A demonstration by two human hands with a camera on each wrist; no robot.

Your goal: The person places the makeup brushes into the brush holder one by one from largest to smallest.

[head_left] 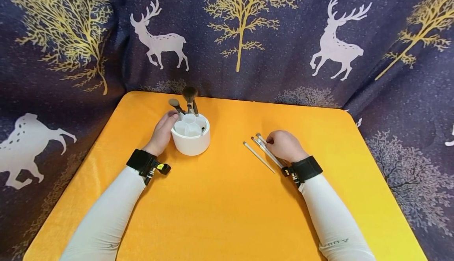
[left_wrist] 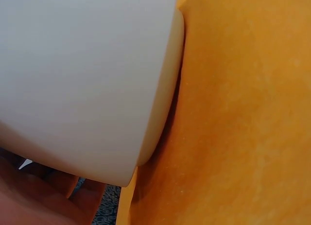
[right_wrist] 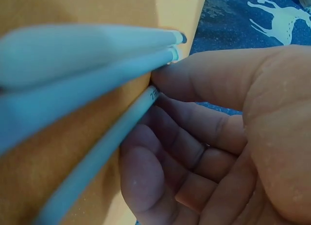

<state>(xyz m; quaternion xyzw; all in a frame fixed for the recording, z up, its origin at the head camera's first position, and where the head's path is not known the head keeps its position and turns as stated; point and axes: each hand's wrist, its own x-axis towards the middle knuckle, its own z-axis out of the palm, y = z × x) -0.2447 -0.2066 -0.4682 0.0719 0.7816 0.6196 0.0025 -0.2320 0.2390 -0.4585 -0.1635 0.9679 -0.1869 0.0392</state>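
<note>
Brushes [head_left: 267, 151] lie at three o'clock from the white holder [head_left: 191, 135]; the right hand [head_left: 285, 146] curls its fingers [right_wrist: 194, 84] onto their handle ends, thumb beneath, apparently pinching one; best lift a single handle cleanly; the left hand [head_left: 163, 131] cups the holder's nine o'clock wall, steadying it on the orange table [head_left: 227, 213].

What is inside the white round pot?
The white pot has several compartments. Two makeup brushes stand in its back part, bristles up, and a small dark tip pokes up on the right. The other compartments look empty. The brush handles' lower ends are hidden inside.
</note>
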